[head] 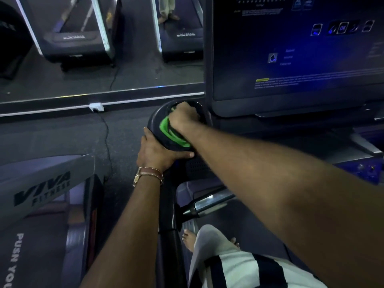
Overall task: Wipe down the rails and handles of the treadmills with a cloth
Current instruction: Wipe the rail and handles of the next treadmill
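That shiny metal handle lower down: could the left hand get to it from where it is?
Probably yes. The left hand grips the black housing, and the metal handle sits just below and inboard, with nothing visibly between them.

Green cloth (174, 132), bunched up, pressed under the right hand (184, 119) into a round black recess at the front end of the treadmill's left handrail (169, 204); only a bright green edge shows to the left of and just below the fingers. Rail: black, glossy, runs from the recess back toward the person, passing beneath the left hand (154, 153), which grips the recess's near rim w/ thumb on top. Short chrome grip handle (209, 203) juts out right of the rail, below both hands, untouched.
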`<state>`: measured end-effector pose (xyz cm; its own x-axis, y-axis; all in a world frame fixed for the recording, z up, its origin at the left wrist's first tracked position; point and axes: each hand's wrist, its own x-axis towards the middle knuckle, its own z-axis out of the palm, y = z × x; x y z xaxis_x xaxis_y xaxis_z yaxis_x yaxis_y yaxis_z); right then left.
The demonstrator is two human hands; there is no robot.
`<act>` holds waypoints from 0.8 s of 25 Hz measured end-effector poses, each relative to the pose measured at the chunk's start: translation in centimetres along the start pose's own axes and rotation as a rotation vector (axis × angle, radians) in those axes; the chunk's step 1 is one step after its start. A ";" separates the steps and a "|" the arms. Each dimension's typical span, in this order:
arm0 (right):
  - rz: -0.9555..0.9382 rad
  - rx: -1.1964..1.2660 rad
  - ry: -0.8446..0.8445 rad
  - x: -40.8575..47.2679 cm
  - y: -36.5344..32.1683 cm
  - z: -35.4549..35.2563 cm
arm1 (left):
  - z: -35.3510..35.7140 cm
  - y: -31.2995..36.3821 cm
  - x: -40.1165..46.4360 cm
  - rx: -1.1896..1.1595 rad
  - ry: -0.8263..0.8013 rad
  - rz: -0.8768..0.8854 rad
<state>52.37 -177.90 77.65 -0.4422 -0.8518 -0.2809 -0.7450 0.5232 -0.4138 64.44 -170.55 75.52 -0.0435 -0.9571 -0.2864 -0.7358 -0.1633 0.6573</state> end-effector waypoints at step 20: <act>-0.229 -0.271 -0.155 -3.4 -0.7 -5.0 | 0.1 -0.3 0.1 -0.018 0.026 -0.007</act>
<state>51.92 -175.56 83.20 -0.1838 -0.9208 -0.3440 -0.9297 0.2764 -0.2432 64.60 -170.57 75.18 -0.0207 -0.9619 -0.2726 -0.7240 -0.1736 0.6676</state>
